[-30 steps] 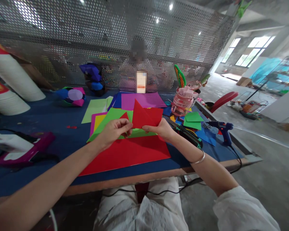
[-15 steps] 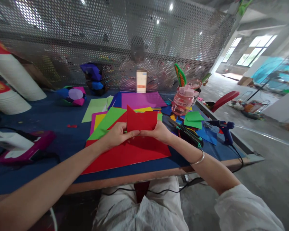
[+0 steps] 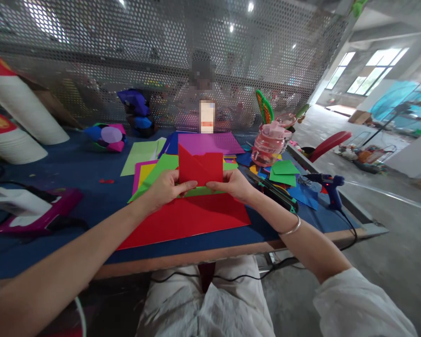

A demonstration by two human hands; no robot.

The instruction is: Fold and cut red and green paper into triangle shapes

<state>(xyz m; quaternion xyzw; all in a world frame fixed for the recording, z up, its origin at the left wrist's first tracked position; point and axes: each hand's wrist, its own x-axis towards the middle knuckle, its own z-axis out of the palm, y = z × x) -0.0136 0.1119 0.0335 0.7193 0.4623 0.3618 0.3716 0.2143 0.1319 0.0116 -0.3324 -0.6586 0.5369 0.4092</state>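
A folded piece of red paper (image 3: 202,168) is held upright between both hands, its upper left corner rising to a point and a slanting fold line across its front. My left hand (image 3: 166,187) grips its lower left corner, thumb in front and fingers behind. At the lower right corner my right hand (image 3: 235,185) pinches it the same way. Beneath them lies a large red sheet (image 3: 192,217), with a green sheet (image 3: 150,175) and other coloured sheets fanned out behind it. The fingers behind the paper are partly hidden.
A purple sheet (image 3: 210,142) tops a stack at the back. On the right are a pink water bottle (image 3: 266,147), green paper pieces (image 3: 284,172), a cutter (image 3: 273,194) and a blue glue gun (image 3: 331,185). Paper cups (image 3: 24,112) and a magenta power strip (image 3: 52,210) stand left.
Both hands have raised the red paper slightly and shifted it left. Its front now shows a slanting fold, and the thumbs are farther apart. More green shows below it.
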